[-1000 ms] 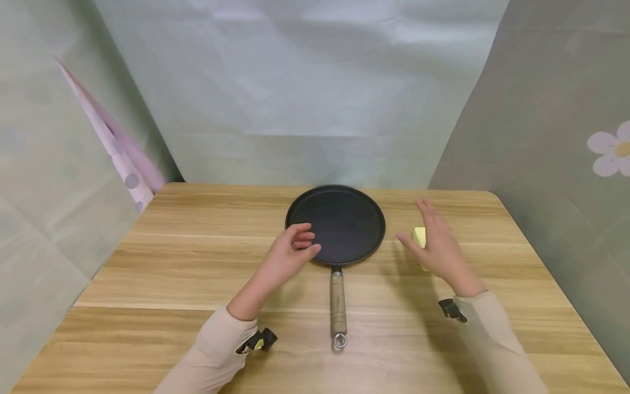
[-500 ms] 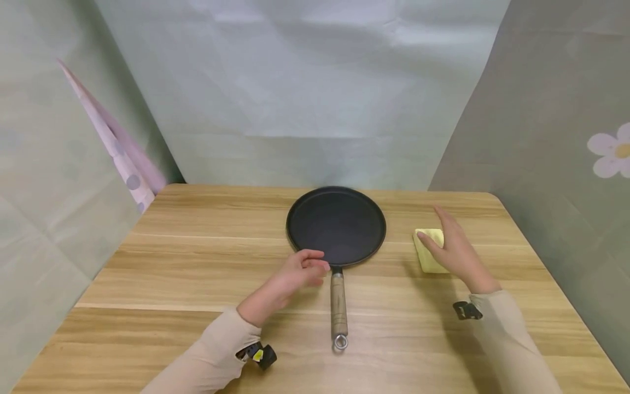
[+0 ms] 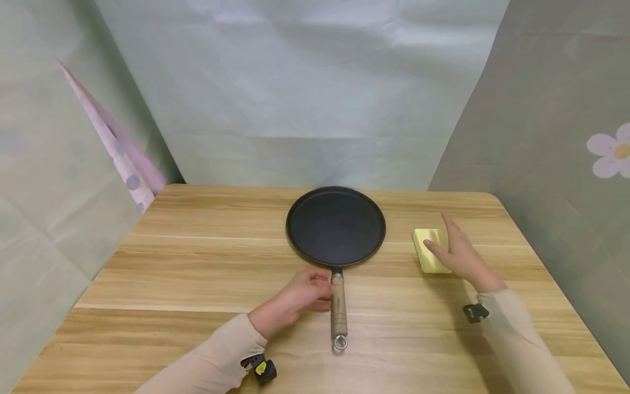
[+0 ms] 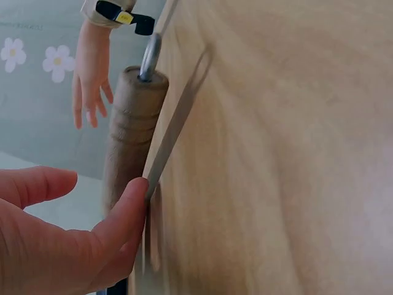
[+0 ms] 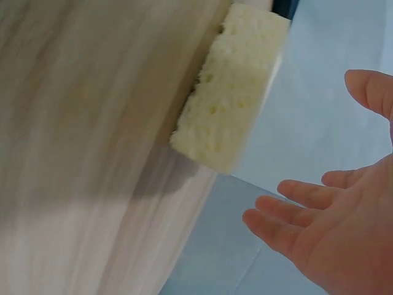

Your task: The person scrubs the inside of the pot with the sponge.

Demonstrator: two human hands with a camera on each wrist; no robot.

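Note:
A black round pan [image 3: 336,225] lies in the middle of the wooden table [image 3: 197,262], its wooden handle [image 3: 337,306] pointing toward me. My left hand [image 3: 310,290] is at the handle's left side, close to the pan. In the left wrist view the thumb [image 4: 123,227] lies against the handle [image 4: 132,135], while the fingers are spread apart and have not closed round it. A yellow sponge [image 3: 424,241] rests to the right of the pan. My right hand [image 3: 455,249] hovers over the sponge's right part with straight fingers. In the right wrist view the palm [image 5: 319,227] is apart from the sponge [image 5: 230,98].
Pale green sheets wall in the table at the back and on both sides. A pink spotted cloth [image 3: 118,148] leans at the back left. A flower print [image 3: 610,150] marks the right sheet. A metal ring [image 3: 339,343] ends the handle near the front edge.
My left hand drew back from the pan's rim to the handle. My right hand slid right and toward me, uncovering more of the sponge. Pan and sponge stayed put.

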